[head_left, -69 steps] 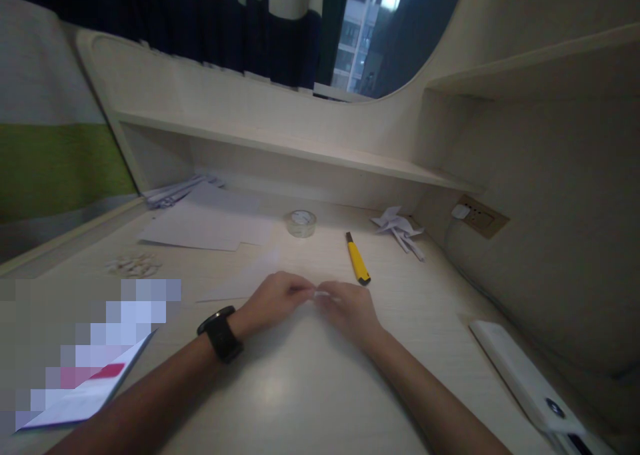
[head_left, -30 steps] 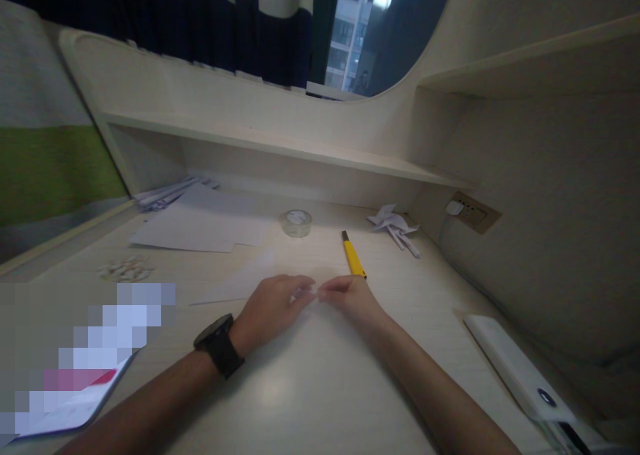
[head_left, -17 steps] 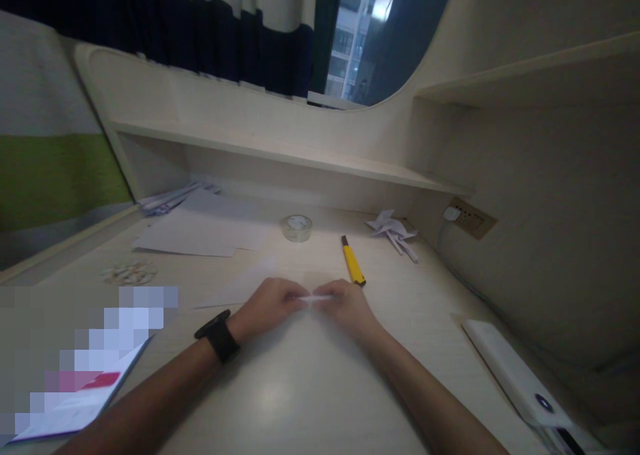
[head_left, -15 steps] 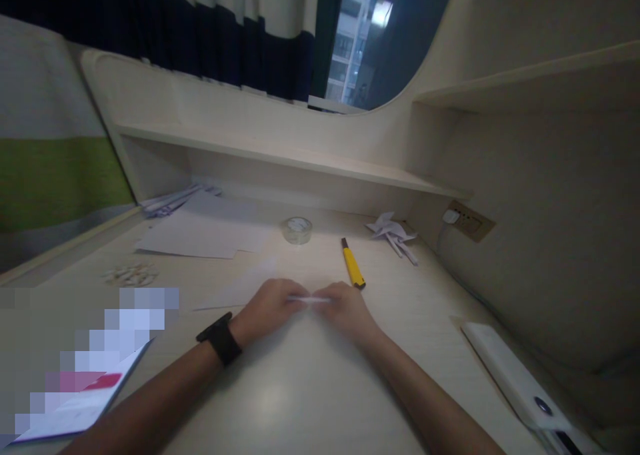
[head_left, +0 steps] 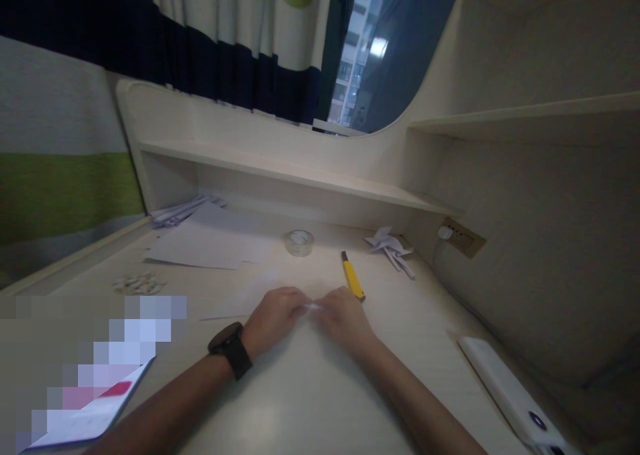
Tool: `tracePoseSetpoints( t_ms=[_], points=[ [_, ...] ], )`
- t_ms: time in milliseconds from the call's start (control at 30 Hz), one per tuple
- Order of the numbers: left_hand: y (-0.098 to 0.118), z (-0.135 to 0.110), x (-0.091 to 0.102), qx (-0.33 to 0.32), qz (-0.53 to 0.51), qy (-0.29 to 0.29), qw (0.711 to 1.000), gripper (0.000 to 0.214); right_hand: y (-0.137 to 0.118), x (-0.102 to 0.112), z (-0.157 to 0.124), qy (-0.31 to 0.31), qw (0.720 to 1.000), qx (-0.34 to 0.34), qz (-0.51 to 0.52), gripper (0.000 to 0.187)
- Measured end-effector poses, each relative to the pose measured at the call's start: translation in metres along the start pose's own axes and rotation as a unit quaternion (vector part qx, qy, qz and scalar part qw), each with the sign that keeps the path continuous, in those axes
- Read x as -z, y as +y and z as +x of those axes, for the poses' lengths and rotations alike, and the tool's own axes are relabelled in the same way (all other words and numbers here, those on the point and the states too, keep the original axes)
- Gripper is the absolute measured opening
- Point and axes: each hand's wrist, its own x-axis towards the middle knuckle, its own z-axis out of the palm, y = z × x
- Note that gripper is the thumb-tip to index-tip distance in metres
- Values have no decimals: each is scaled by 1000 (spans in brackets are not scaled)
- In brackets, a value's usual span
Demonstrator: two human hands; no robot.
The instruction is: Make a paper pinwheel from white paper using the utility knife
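Observation:
Over the middle of the desk, my left hand and my right hand meet fingertip to fingertip. Both are closed in a pinch on a thin strip of white paper, mostly hidden by the fingers and a little blurred. A black watch is on my left wrist. Just left of my left hand lies a loose white sheet. Beyond my right hand rests a yellow utility knife, its lower end close to the knuckles. A roll of clear tape lies farther back.
White paper sheets and thin paper rolls lie back left, near a pile of small pale pieces. Folded paper pinwheels are back right. A long white case lies right. A partly blurred-out flat item is front left.
The camera view has tilted up slightly, so everything sits a little lower. My hands keep their pinch, and less of the paper strip shows between the fingers.

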Motion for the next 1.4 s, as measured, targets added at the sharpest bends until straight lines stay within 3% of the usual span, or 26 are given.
tracePoseSetpoints(
  t_ms=[133, 267, 467, 667, 833, 1033, 1267, 1400],
  points=[
    [-4, -1, 4, -3, 43, 2, 999, 19, 6, 1, 14, -36, 999, 22, -30, 16],
    [-17, -10, 19, 98, 163, 45, 981, 37, 17, 5, 47, -32, 998, -32, -54, 16],
    [-28, -27, 34, 174, 308, -13, 935, 33, 37, -13, 105, -20, 993, -81, -86, 22],
    [-27, -31, 25, 179, 310, -35, 933, 34, 44, -42, 130, -27, 989, -109, -94, 22],
    [-27, -32, 25, 168, 254, -39, 952, 31, 45, -44, 135, -32, 990, -109, -77, 18],
    [-26, -34, 24, 93, 154, -62, 982, 32, 50, -25, 115, 16, 991, -125, -50, 32],
    [-14, -33, 11, 45, 44, -88, 994, 40, 34, -10, 33, 20, 990, -136, 7, 31],
    [-6, -31, 4, 0, -13, -116, 993, 33, 20, -9, 4, -6, 991, -122, 48, 30]
  ],
)
